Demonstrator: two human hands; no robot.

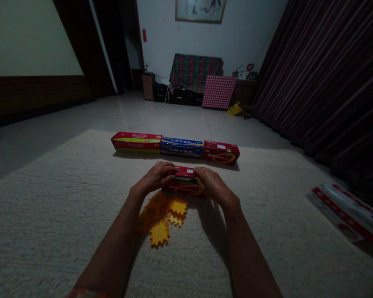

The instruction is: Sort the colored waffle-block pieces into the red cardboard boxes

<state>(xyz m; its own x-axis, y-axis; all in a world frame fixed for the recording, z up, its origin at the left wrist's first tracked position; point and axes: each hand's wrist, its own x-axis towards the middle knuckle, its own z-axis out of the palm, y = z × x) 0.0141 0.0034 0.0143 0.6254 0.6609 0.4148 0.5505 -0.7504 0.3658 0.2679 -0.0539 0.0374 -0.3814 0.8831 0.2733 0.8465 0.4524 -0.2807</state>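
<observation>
A small red box (184, 181) lies on the cream rug (49, 215) in front of me. My left hand (157, 177) is closed over its left end and my right hand (211, 184) is closed over its right end. Just below the hands lie several yellow and orange interlocking plastic pieces (161, 217). Farther back, three boxes lie end to end in a row: a red and yellow box (136, 142), a blue box (181, 147) and another red box (221, 152).
A long red and white plastic-wrapped package (345, 211) lies at the rug's right edge. Dark striped curtains (329, 74) run along the right. At the far wall stand a covered cabinet (195, 76) and a leaning checked board (218, 92).
</observation>
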